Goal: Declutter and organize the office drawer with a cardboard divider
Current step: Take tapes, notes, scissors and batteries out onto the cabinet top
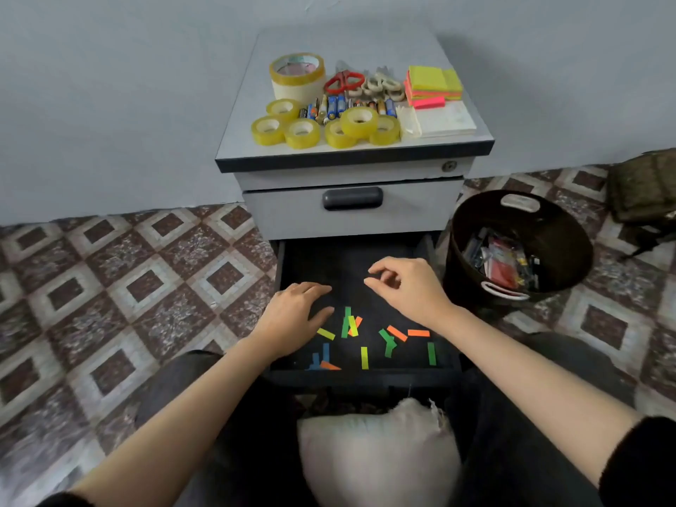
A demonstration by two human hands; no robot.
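Facing open bottom drawer [281, 272] of grey cabinet [329, 177], both hands over it. Holding left hand [292, 314] palm-down low over dark drawer floor, left side, fingers straight, gripping nothing. Contact with floor not clear, thumb tip near a green strip. Holding right hand [402, 285] over drawer middle, right of the left hand and apart from it. Fingers loosely curled, thumb and forefinger near each other, nothing seen between them.

Scattered over near half of drawer floor: coloured paper strips [397, 333] in green, yellow, orange and blue, some crossing, some lying alone. Shut just above: upper drawer [285, 214] with dark handle [352, 198].

Laid out on cabinet top [237, 140]: big tape roll [297, 76] at back left, small yellow tape rolls [301, 133] along front, batteries [331, 106] in a row behind them. Also red scissors [344, 82] at back middle, sticky notes [433, 84] stacked at back right, white paper pad [444, 120] at front right. Pale looped items beside scissors, too blurred to name.

Standing on tiled floor [109, 287] just right of drawer: black bin [472, 228] holding wrappers and scraps [501, 265]. Lying on lap at bottom edge: pale cushion [376, 455].
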